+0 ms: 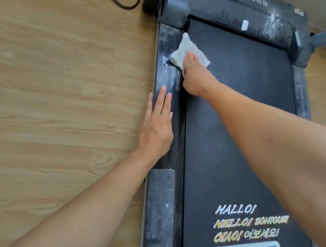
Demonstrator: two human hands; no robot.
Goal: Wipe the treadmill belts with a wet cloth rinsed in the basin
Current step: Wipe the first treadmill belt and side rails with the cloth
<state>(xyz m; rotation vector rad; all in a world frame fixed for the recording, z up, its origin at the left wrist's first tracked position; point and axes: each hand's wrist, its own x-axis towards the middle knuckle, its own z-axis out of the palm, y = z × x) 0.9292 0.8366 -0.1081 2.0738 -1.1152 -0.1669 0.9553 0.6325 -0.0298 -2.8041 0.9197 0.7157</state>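
Wood-grain floor [59, 90] fills the left half. Treadmill [243, 10] lies lengthwise on it, with pale specks on the front cover. The black belt [241, 112] has printed greetings at the near end. The left side rail [168, 79] is ribbed and pale-streaked.

Left hand [157, 128]: flat on that rail, fingers straight, grip holding nothing.

Right hand [194, 76]: reached across the belt, fingers laid out on the cloth, pressing; grip not closed.

Cloth [184, 50]: white, crumpled, at the belt's far left corner, overlapping rail and belt.

Dark cable [119, 3] loops on the floor beyond.

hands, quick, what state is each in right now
Left hand: open, flat on the ribbed black side rail.
Right hand: open, pressing the crumpled white cloth down.
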